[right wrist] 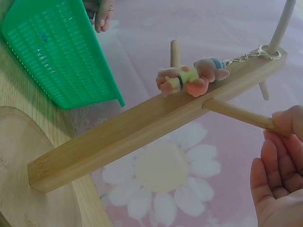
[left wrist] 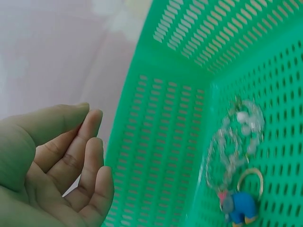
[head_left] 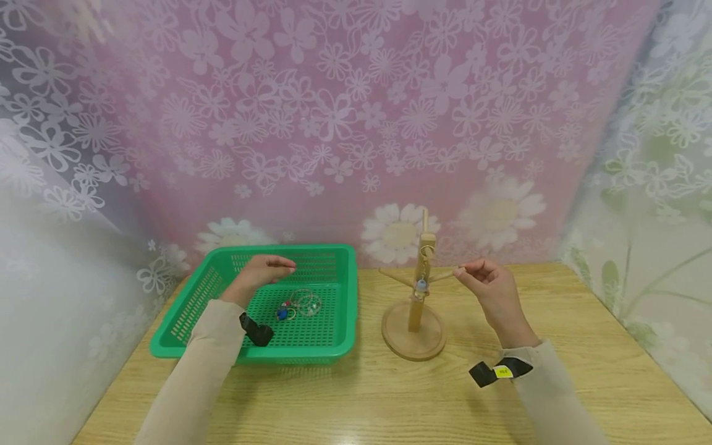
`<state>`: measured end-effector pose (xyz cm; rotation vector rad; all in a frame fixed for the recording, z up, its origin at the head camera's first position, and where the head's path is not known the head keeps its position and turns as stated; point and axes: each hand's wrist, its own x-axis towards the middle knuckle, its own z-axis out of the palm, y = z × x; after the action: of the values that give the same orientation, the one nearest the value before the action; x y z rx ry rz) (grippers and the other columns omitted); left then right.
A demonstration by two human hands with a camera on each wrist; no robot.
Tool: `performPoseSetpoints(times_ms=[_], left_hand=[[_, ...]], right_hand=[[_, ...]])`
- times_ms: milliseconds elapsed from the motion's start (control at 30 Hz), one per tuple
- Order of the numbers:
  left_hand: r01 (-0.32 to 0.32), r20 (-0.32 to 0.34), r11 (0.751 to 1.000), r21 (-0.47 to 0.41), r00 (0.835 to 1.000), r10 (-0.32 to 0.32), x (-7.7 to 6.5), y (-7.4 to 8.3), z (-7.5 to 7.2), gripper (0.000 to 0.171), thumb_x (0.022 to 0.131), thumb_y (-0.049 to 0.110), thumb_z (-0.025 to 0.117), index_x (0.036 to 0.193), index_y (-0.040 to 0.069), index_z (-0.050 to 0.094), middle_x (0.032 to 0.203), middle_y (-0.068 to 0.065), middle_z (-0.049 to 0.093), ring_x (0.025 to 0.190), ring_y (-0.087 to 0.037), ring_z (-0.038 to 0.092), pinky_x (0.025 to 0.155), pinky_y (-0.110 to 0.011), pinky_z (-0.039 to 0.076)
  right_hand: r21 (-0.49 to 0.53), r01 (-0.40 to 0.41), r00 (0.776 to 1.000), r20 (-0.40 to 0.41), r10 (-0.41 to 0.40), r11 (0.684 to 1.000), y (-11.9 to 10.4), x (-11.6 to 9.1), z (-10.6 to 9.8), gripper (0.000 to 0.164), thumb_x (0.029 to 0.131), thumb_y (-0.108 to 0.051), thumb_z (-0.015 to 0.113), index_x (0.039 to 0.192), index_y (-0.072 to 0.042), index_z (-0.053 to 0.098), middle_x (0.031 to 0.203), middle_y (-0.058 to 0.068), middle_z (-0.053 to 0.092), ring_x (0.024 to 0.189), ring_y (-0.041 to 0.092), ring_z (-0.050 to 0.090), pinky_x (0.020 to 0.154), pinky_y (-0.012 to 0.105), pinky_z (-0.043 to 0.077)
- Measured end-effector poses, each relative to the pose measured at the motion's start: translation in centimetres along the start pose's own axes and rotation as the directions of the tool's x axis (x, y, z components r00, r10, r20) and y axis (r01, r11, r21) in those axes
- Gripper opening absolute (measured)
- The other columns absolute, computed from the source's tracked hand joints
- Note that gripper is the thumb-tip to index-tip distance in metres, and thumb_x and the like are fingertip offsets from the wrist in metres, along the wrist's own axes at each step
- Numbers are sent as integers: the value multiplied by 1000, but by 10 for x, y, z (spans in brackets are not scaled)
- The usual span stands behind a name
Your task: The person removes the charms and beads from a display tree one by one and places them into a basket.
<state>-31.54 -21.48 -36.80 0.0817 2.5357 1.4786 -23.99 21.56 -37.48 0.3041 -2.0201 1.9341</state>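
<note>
My left hand (head_left: 258,278) is held over the green plastic basket (head_left: 289,248), its fingers loosely bent and nothing in them. Inside the basket lie a blue elephant keychain (left wrist: 243,204) with a gold ring and some clear beaded bracelets (left wrist: 251,124). To the right, a wooden stand (head_left: 415,315) with pegs rises upright from a round base. From an upper peg hangs a keychain (right wrist: 187,79) with a small pink and yellow animal figure. The thumb and fingers of my right hand (head_left: 495,293) pinch the end of the stand's right-hand peg (right wrist: 241,115).
Both the basket and the stand rest on a wood-grain table (head_left: 345,402). Behind them hangs a pink flowered backdrop (head_left: 356,154), which also covers the sides. Another peg (head_left: 396,279) juts out on the stand's left side, toward the basket.
</note>
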Motion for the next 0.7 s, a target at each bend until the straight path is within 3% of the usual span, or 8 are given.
performPoseSetpoints(times_ms=[200, 533, 700], left_hand=[[-86, 42, 996, -22, 995, 87, -9, 22, 10, 31, 92, 24, 63, 119, 9, 64, 126, -11, 59, 117, -29, 52, 96, -44, 43], [-234, 110, 970, -61, 965, 240, -27, 62, 35, 28, 92, 23, 63, 115, 8, 66, 122, -9, 61, 116, -27, 53, 100, -50, 39], [-259, 109, 961, -98, 957, 269, -36, 76, 48, 27, 90, 23, 65, 114, 10, 66, 120, -5, 62, 115, -25, 54, 101, -51, 38]], right_hand=[[27, 13, 1000, -18, -12, 1000, 0, -3, 3, 7, 85, -6, 70, 82, -11, 66, 86, -5, 64, 76, 5, 60, 69, 16, 50], [61, 38, 999, -34, -36, 997, 1, -4, 9, 8, 84, -9, 72, 83, -5, 66, 86, -4, 66, 76, 6, 62, 70, 18, 51], [54, 31, 999, -46, -28, 998, 1, -3, 10, 8, 85, -7, 71, 83, -3, 64, 84, -7, 66, 76, 5, 61, 70, 17, 51]])
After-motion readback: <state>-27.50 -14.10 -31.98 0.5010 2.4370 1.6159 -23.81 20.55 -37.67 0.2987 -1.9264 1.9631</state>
